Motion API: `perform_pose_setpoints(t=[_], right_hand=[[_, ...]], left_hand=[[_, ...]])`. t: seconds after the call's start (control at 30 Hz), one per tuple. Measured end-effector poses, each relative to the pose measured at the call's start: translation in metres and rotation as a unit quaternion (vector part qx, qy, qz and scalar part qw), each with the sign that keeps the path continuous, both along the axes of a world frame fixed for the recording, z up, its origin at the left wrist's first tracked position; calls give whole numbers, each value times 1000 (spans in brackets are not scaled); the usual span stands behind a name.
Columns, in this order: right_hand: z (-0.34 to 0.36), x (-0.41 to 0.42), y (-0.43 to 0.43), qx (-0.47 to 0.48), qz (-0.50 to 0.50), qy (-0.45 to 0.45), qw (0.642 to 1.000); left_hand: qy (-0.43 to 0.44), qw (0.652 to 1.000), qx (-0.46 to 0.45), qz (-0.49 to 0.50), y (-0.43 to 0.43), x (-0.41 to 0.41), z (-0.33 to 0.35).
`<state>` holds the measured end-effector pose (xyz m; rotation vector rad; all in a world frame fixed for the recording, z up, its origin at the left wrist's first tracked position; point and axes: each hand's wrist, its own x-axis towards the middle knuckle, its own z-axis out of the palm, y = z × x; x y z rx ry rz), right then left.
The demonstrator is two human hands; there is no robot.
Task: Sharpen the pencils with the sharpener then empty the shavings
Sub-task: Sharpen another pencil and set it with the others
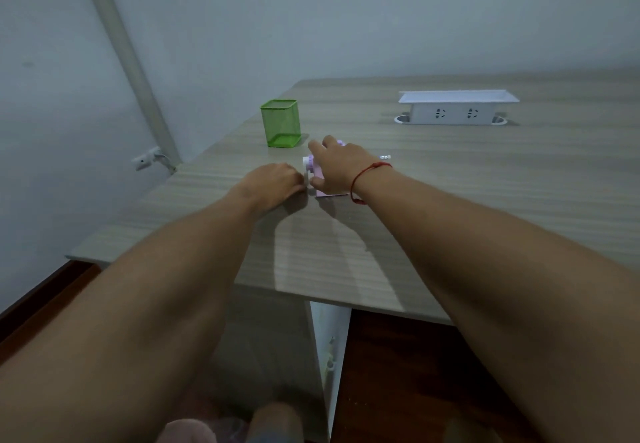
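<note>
Seems mid-sharpening, judging from the layout alone: no shavings tipped out anywhere in view, no finished pencils on show, nothing visible inside the green wire-mesh square pencil pot (281,124). Emptying most likely not yet done. Number of pencils left: unknown.

Found near the left edge of the pale wood-grain bench (450,200), just in front of the pot: small pink-and-white plastic crank sharpener (309,162), largely covered. Held down from above by the right grip (337,167), fingers curled over the body, thumb against the near side. Met at its white round end by the left grip (277,179), fingers bent; pinching something there or merely touching, cannot tell.

Lies with long axis roughly left-right across the bench, white round end pointing left. Just right of the right grip, a small pale tip (385,157), possibly a pencil end poking out along the same line; too small to confirm.
</note>
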<state>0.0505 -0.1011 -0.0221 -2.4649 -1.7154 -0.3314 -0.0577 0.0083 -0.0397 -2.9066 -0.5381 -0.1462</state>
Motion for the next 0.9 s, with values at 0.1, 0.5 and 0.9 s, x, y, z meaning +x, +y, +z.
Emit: perform_pose_setpoints(t=[0.1, 0.5, 0.9], right_hand=[[0, -1, -1, -3, 3, -2, 1000], [11, -11, 5, -48, -67, 4, 997], [10, -10, 11, -64, -76, -4, 995]], left_hand=[[-9, 1000, 20, 12, 6, 10, 6], [-81, 986, 140, -40, 6, 7, 52], [-94, 992, 75, -28, -22, -21, 23]])
